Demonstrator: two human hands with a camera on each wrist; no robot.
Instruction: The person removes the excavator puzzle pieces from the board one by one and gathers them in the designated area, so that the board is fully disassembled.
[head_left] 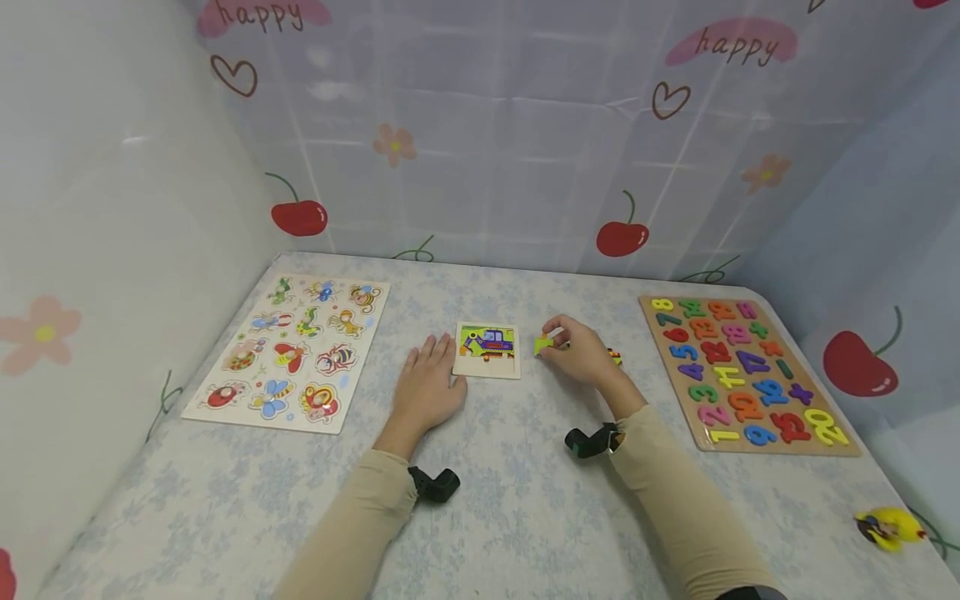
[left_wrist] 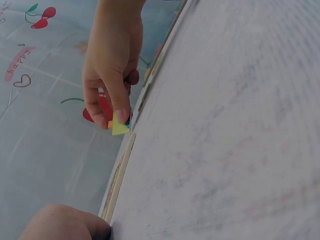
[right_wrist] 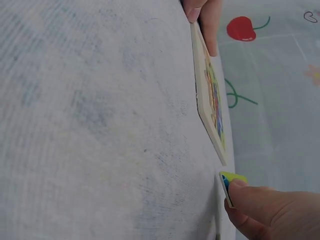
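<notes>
A small square jigsaw puzzle board [head_left: 487, 367] with an excavator picture lies in the middle of the table, its pale lower part bare of picture. Flat on the table, my left hand [head_left: 427, 383] has its fingers straight and touches the board's left edge. To the right of the board, my right hand [head_left: 581, 354] pinches a yellow-green puzzle piece [head_left: 543, 343] between thumb and fingers. In the right wrist view that piece [right_wrist: 231, 186] is tilted, just apart from the board [right_wrist: 202, 90]. More colourful pieces [head_left: 616, 357] show partly behind the right hand.
An insect puzzle board [head_left: 251, 408] lies at the left. At the right is a wooden board [head_left: 678, 392] of coloured numbers and signs. A yellow toy figure [head_left: 891, 528] sits near the right edge. Printed curtains [head_left: 487, 167] stand behind the table.
</notes>
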